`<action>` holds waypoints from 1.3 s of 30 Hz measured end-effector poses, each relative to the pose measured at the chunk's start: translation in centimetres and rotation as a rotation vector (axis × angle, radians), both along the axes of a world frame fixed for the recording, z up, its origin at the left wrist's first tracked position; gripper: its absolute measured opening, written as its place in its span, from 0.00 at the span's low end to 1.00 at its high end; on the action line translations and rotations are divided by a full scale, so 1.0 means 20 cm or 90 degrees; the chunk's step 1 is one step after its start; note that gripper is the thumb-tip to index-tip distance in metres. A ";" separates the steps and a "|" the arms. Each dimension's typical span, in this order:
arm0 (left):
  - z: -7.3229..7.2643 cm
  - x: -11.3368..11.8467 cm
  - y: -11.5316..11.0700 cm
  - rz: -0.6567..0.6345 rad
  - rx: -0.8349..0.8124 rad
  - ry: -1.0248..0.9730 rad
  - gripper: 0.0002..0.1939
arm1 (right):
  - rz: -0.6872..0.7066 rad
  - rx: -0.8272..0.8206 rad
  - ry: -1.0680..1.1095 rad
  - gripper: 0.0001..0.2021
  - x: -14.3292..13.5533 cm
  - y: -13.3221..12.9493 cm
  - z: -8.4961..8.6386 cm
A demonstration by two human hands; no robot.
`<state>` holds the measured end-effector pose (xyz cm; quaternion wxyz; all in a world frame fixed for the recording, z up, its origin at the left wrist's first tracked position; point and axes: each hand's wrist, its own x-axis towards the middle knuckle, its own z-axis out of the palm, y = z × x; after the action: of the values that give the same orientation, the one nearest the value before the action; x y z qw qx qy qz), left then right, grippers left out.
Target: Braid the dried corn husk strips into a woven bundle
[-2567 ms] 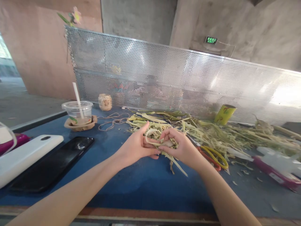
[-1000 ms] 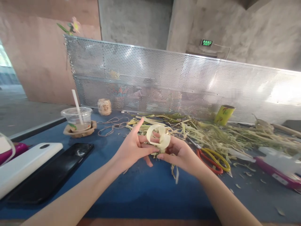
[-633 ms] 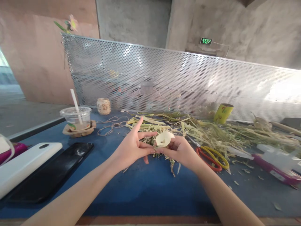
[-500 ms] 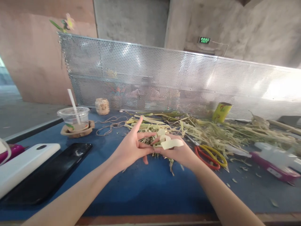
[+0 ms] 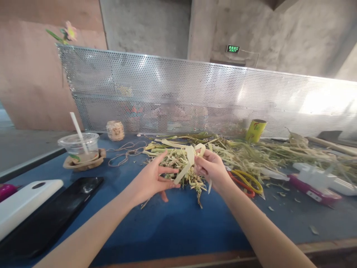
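A pale, flat plant strip (image 5: 186, 167) is pinched between the thumb and fingers of my right hand (image 5: 213, 169). It loops over those fingers, and one end hangs down to the left. My left hand (image 5: 149, 181) is open with its fingers spread, its fingertips close to that hanging end; whether they touch it I cannot tell. Behind and between both hands lies a heap of dried plant stems (image 5: 171, 159), a few drooping toward the front. Scissors with red and yellow handles (image 5: 249, 179) lie right of my right hand, partly hidden by it.
On the left are a black phone (image 5: 55, 214), a white device (image 5: 30, 203), a plastic cup with straw (image 5: 79, 145) and string (image 5: 129, 153). A yellow-green can (image 5: 256, 131), long dry leaves (image 5: 267, 158) and a purple-and-white tool (image 5: 312, 188) lie right. A perforated metal panel (image 5: 189, 93) stands behind.
My hands were together around the strip; now they are apart. The right hand has drawn the strip up and turned into a pinch, and the left has moved left. The view has shifted slightly.
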<state>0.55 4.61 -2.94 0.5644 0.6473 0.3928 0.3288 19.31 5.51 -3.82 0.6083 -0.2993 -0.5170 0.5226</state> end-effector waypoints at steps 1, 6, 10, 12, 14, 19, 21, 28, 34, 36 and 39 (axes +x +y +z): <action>-0.01 -0.01 0.00 -0.011 0.003 0.007 0.55 | 0.014 -0.006 -0.008 0.13 0.00 0.00 0.00; -0.01 0.00 0.00 0.100 0.216 0.011 0.52 | 0.081 -0.022 -0.179 0.13 -0.05 -0.01 -0.04; 0.04 0.01 -0.02 0.123 0.231 0.002 0.38 | 0.117 -0.004 -0.268 0.12 -0.07 -0.04 -0.06; 0.05 0.00 -0.02 0.156 0.252 0.035 0.31 | 0.128 -0.001 -0.276 0.11 -0.07 -0.05 -0.06; 0.06 -0.01 -0.02 0.179 0.265 0.031 0.28 | 0.130 -0.004 -0.267 0.11 -0.07 -0.05 -0.06; 0.06 0.02 -0.02 0.159 0.179 -0.070 0.38 | 0.153 -0.016 -0.205 0.13 -0.07 -0.04 -0.06; 0.04 0.04 -0.03 0.131 0.135 -0.098 0.45 | 0.162 -0.019 -0.167 0.15 -0.08 -0.04 -0.06; -0.01 0.07 -0.03 0.152 0.161 -0.128 0.38 | 0.160 0.000 -0.176 0.20 -0.09 -0.04 -0.06; -0.03 0.08 -0.02 0.124 0.125 -0.135 0.48 | 0.102 -0.005 -0.222 0.10 -0.12 -0.04 -0.06; -0.05 0.08 -0.01 0.130 0.134 -0.141 0.50 | 0.097 -0.005 -0.207 0.10 -0.12 -0.04 -0.07; -0.06 0.08 0.00 0.156 0.137 -0.156 0.50 | 0.096 0.004 -0.172 0.15 -0.12 -0.03 -0.07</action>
<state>2.06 4.56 -4.20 0.4912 0.6064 0.3596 0.5115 16.91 4.93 -5.17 0.4930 -0.3250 -0.6168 0.5204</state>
